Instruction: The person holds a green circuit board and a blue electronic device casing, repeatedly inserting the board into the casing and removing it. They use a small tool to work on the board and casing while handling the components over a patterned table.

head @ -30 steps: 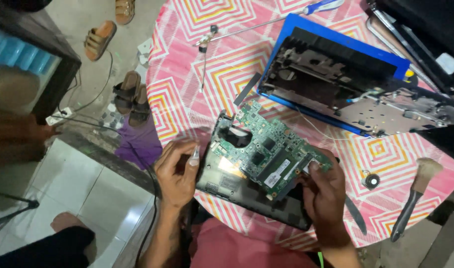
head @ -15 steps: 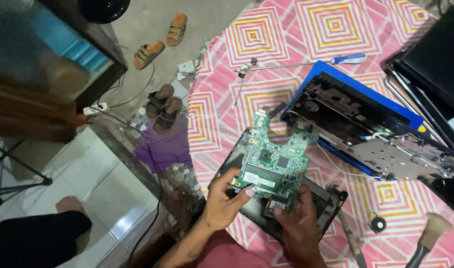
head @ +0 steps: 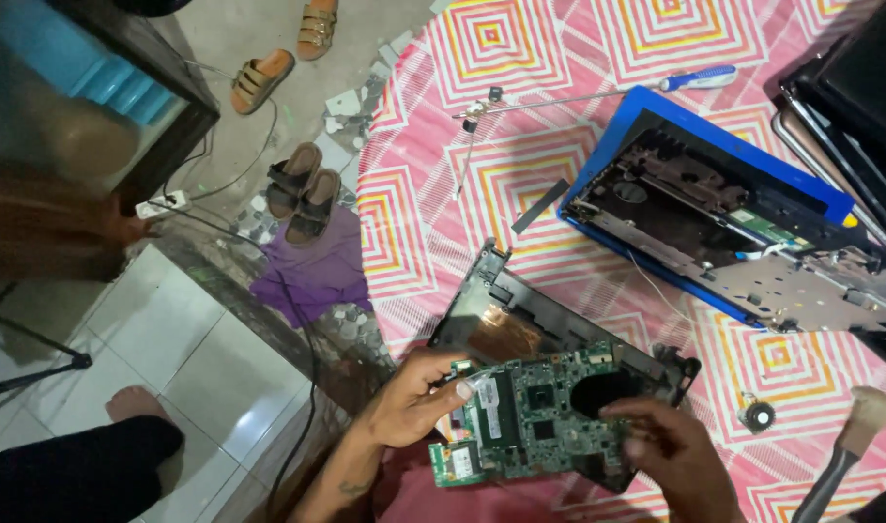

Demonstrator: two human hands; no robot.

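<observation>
A green circuit board (head: 535, 416) was held above a black laptop base shell (head: 520, 324), low and near the front edge of the surface (head: 433, 223), which was covered in a pink patterned cloth. The left hand (head: 409, 402) was clamped on the board's left edge, thumb on top and fingers (head: 462, 385) curled beneath. The right hand (head: 671, 450) was closed on the lower right edge, fingers bent over it (the exact contact was partly hidden).

The board was best gripped by its edges only, kept level, with chips and connectors left untouched; any trailing cable was best watched before lifting further.

Relative to the fingers, the board lay between both hands, its copper-toned shell area (head: 506, 334) showing just beyond the left thumb. A blue-framed second chassis (head: 714, 223) lay well apart at upper right, a blue-handled screwdriver (head: 700, 77) beyond it. A brush (head: 850, 441) and a small round part (head: 756, 416) rested near the right hand.
</observation>
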